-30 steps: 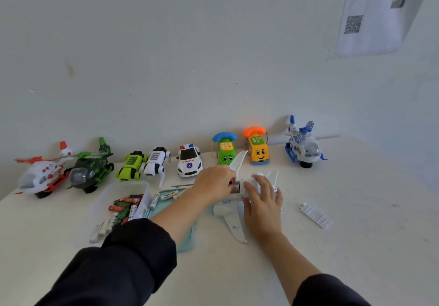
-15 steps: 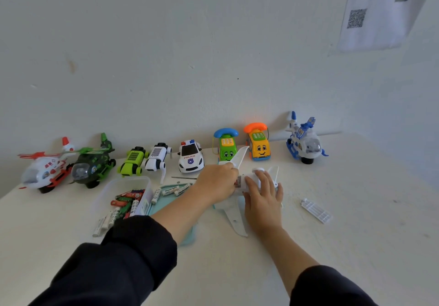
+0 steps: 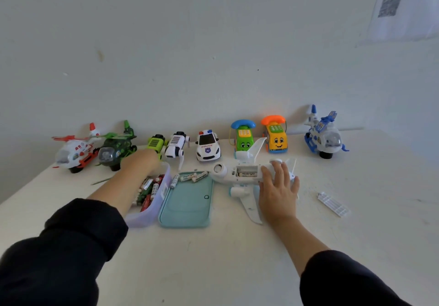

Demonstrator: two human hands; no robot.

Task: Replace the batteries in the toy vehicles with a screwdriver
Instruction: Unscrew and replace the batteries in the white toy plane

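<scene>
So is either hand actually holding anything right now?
The right hand steadies the white toy plane by its rear fuselage. The left hand reaches into the battery box; its grip is hidden.

A: What is the person wearing?

B: A black long-sleeved top. The left sleeve [image 3: 71, 241] fills the lower left of the frame, thick and soft, pushed up into a bunched, rolled cuff partway along the forearm.

A: And the other side?

B: The right sleeve [image 3: 344, 279] sits at the lower right, the same black, also pushed up. Both forearms are bare beyond the cuffs, and the left hand [image 3: 140, 163] and right hand [image 3: 278, 191] wear no gloves.
</scene>
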